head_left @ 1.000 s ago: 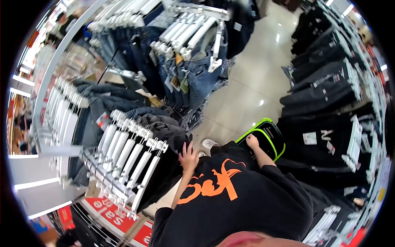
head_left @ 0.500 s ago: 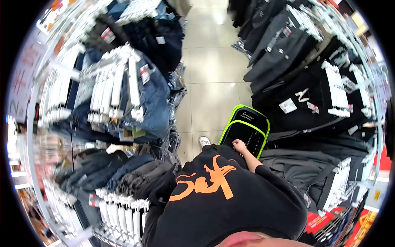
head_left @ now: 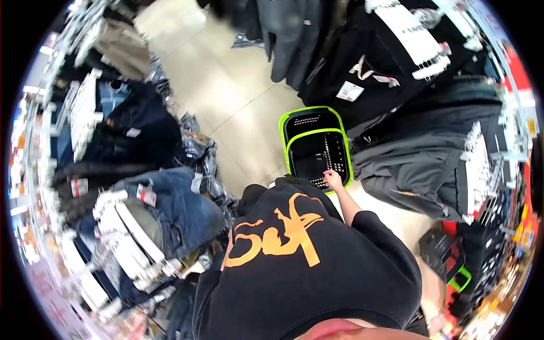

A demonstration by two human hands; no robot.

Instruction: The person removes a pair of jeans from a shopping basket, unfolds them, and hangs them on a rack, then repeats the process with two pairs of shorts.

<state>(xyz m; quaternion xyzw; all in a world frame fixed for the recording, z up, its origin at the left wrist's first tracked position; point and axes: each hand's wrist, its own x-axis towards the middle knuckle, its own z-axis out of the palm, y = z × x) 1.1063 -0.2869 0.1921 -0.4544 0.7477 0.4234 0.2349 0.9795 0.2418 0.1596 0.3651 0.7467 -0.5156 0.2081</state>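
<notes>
My right hand point(head_left: 333, 180) is in front of my body, over the near end of a black shopping basket point(head_left: 306, 161) with a bright green rim. Its fingers are curled closed; whatever they may hold is too small to make out. A green band point(head_left: 317, 134) crosses the basket, and no goods show inside it. My left hand is out of sight, with that side of my body covered by my black top point(head_left: 306, 272).
Racks of dark trousers point(head_left: 413, 164) on white hangers stand close on the right. Jeans point(head_left: 192, 209) hang on the left above plastic-wrapped bundles point(head_left: 198, 153). The tiled aisle point(head_left: 232, 113) runs ahead. Another black basket point(head_left: 442, 252) with a green handle is at lower right.
My view has swung to the right, so the racks and the aisle appear tilted. The basket and my right hand sit higher in view, and a second basket has appeared at lower right.
</notes>
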